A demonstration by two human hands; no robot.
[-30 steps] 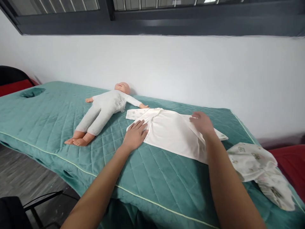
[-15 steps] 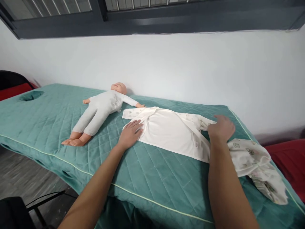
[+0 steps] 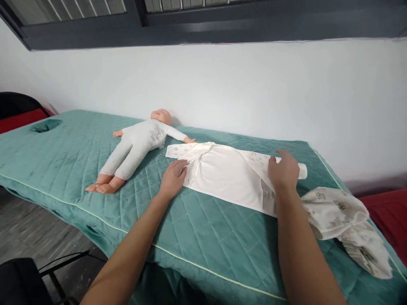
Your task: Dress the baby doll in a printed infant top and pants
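Observation:
A white baby shirt [image 3: 229,173] lies spread on the green quilted bed cover, both sleeves stretched out sideways. My left hand [image 3: 174,178] rests at its left side edge, thumb and fingers apart. Over the right side of the shirt, near the sleeve's base, my right hand [image 3: 284,170] has its fingers curled on the cloth; some fingertips are hidden. The printed right sleeve passes behind that hand, and its white cuff [image 3: 303,171] shows beyond it. A baby doll [image 3: 140,137] in a white suit lies on its back to the left, one hand close to the left sleeve.
A crumpled printed baby garment [image 3: 345,224] lies at the right end of the bed [image 3: 203,241]. Behind stands a white wall [image 3: 222,84] below a dark window frame. Red chairs stand beyond both ends, and a black object [image 3: 22,279] is at the lower left.
My right hand has left the sleeve's end and moved left onto the shirt's side; the cuff now shows. My left hand's fingers have drawn in at the left edge.

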